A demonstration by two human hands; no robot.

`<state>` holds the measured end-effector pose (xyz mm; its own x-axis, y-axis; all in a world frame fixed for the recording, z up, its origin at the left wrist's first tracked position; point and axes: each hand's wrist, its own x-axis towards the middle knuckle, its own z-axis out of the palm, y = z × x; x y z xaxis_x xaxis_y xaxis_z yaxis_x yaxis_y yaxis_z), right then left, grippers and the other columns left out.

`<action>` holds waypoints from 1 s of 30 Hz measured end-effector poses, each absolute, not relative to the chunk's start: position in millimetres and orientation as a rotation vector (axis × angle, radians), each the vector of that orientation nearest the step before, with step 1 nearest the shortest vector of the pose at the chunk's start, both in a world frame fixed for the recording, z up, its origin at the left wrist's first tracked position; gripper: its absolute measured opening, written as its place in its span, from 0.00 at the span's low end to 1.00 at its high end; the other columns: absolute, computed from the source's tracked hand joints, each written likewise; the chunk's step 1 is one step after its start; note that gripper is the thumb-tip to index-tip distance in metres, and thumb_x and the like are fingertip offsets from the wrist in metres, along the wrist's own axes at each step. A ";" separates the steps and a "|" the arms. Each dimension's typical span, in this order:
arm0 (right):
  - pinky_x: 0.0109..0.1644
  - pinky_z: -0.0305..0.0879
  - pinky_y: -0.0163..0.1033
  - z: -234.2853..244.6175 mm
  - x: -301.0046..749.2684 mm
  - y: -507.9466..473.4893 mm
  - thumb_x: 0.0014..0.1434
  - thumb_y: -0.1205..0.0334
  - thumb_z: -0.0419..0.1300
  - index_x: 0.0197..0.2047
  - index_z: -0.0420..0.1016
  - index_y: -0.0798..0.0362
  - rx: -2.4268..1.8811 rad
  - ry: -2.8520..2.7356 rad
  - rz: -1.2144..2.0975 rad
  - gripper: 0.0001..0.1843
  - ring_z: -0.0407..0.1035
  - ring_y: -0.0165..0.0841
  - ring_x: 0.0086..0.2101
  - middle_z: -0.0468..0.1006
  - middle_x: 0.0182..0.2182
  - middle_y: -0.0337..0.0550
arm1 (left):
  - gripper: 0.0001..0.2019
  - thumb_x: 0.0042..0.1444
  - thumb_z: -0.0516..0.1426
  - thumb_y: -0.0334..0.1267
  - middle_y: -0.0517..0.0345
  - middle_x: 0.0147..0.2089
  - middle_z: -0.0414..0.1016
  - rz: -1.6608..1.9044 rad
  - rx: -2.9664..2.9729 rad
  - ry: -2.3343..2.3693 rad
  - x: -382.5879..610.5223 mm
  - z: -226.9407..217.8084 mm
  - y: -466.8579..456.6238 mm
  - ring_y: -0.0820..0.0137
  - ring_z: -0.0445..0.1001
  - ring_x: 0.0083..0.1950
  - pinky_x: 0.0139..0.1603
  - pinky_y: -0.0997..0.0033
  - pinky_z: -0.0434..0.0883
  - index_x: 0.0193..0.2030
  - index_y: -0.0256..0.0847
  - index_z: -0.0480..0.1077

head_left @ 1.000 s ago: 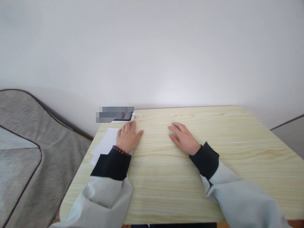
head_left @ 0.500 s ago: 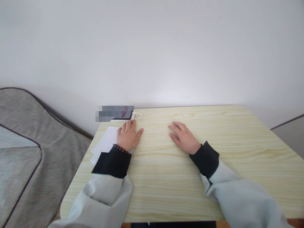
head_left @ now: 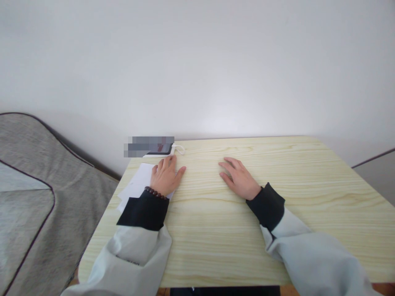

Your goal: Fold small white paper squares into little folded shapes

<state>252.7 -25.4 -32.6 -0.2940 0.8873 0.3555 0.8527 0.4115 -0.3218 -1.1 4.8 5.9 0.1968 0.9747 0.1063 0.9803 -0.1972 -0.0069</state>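
Note:
My left hand (head_left: 166,177) lies flat, palm down, with fingers stretched out on white sheets of paper (head_left: 136,183) at the left side of the pale wooden table (head_left: 277,164). A dark bead bracelet circles that wrist. My right hand (head_left: 238,178) rests palm down on bare wood near the table's middle, fingers stretched out and holding nothing. Just beyond my left fingertips lies a dark phone (head_left: 160,149) on a white pad with a white cord (head_left: 179,149).
A plain white wall stands right behind the table's far edge. A grey padded cover with dark piping (head_left: 37,197) fills the left side, below the table's level. The table's left corner is rounded.
My left hand and forearm have slid slightly left and farther onto the paper. My right hand has stayed still.

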 end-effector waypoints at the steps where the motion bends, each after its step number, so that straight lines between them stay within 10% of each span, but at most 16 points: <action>1: 0.61 0.58 0.51 -32.6 252.8 -25.4 0.62 0.58 0.50 0.54 0.68 0.58 -1.475 -2.191 0.098 0.20 0.58 0.43 0.55 0.65 0.54 0.57 | 0.26 0.63 0.42 0.49 0.45 0.63 0.60 -0.102 -2.403 -1.933 -1.8 8.3 3.6 0.55 0.60 0.61 0.57 0.50 0.61 0.63 0.37 0.55; 19: 0.61 0.58 0.51 -34.5 254.4 -24.4 0.62 0.59 0.50 0.54 0.69 0.60 -1.454 -2.199 0.106 0.21 0.59 0.45 0.55 0.65 0.54 0.59 | 0.36 0.48 0.55 0.59 0.41 0.55 0.66 0.312 -2.377 -2.038 -66.8 38.5 -62.6 0.48 0.65 0.56 0.53 0.52 0.65 0.59 0.37 0.62; 30: 0.60 0.59 0.54 -37.0 256.6 -24.3 0.62 0.57 0.49 0.54 0.68 0.57 -1.432 -2.193 0.102 0.20 0.59 0.45 0.55 0.65 0.54 0.58 | 0.21 0.59 0.45 0.46 0.55 0.59 0.68 0.269 -2.410 -2.179 -72.8 47.1 -69.1 0.59 0.70 0.56 0.52 0.60 0.68 0.54 0.45 0.68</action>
<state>256.6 -24.3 -37.0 -0.3103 0.8728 0.3767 0.8342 0.4400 -0.3324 -72.8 -69.1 47.1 0.0958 0.9750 -0.2006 0.9945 -0.1024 -0.0227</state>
